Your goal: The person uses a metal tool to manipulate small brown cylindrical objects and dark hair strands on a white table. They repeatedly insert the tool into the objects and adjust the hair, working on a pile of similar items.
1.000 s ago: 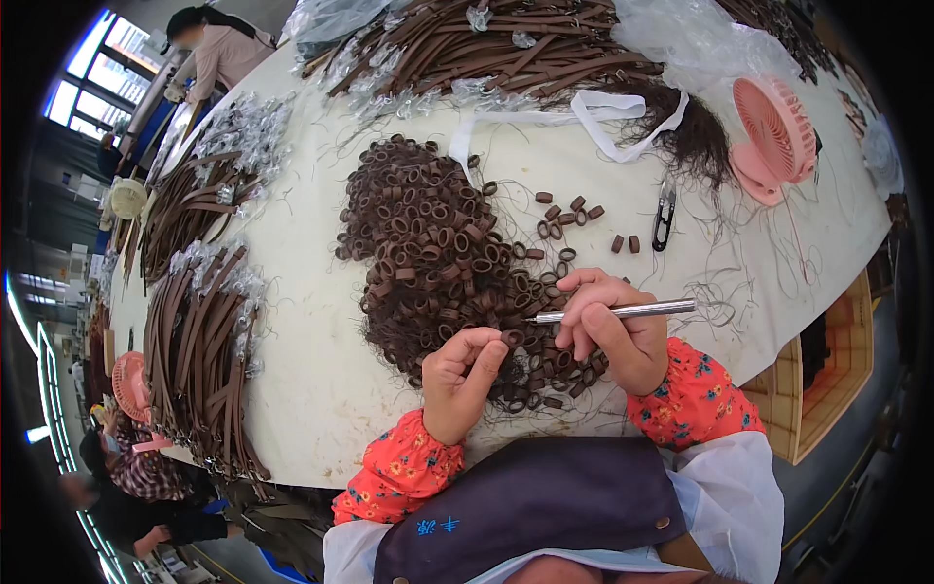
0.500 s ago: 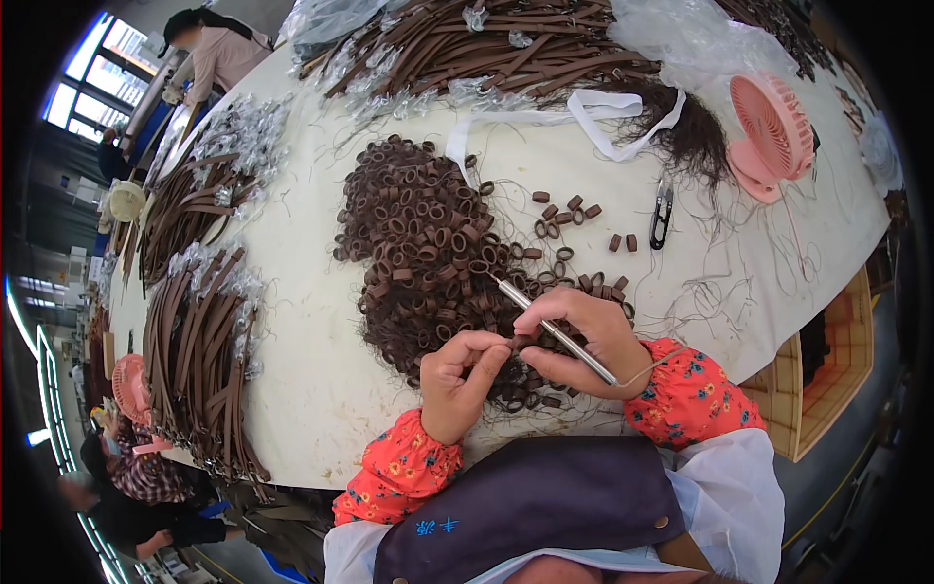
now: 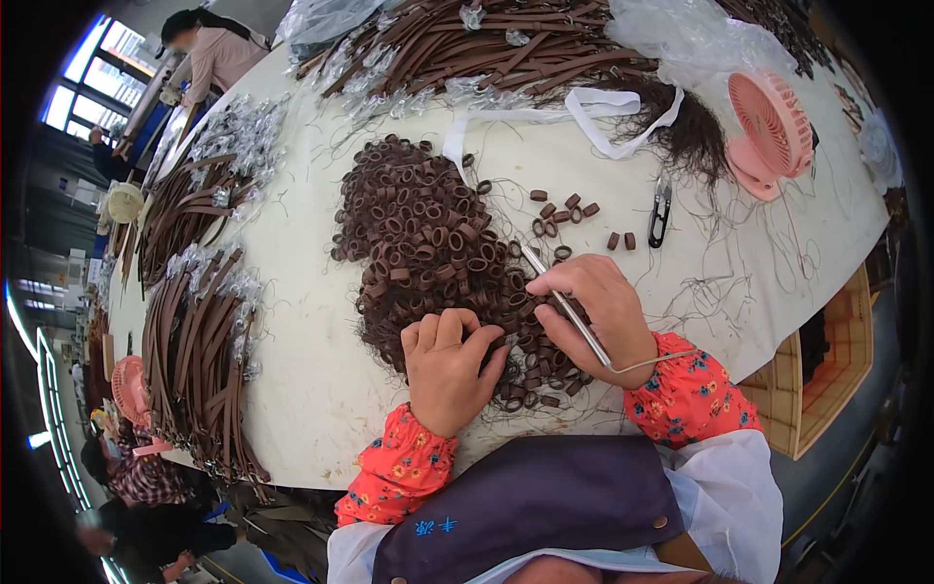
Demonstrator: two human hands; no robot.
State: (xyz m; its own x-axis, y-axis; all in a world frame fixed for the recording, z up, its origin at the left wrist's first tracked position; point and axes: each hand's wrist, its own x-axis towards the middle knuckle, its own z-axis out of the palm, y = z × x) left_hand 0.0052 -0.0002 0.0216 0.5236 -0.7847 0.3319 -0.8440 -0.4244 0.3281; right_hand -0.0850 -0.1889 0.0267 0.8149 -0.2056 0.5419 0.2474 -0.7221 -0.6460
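Left hand (image 3: 449,368) palm down, fingers curled, tips pressed downward. Right hand (image 3: 601,313) beside it, fingers pinched closed, wrist bent inward. Forearms enter from below.

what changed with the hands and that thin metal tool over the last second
The right hand swung the thin silver metal rod from lying level, tip pointing right, to slanting up-left, tip toward the heap of small brown leather loops. The left hand stayed on the heap's near edge. The pink fan and black snips stayed put.
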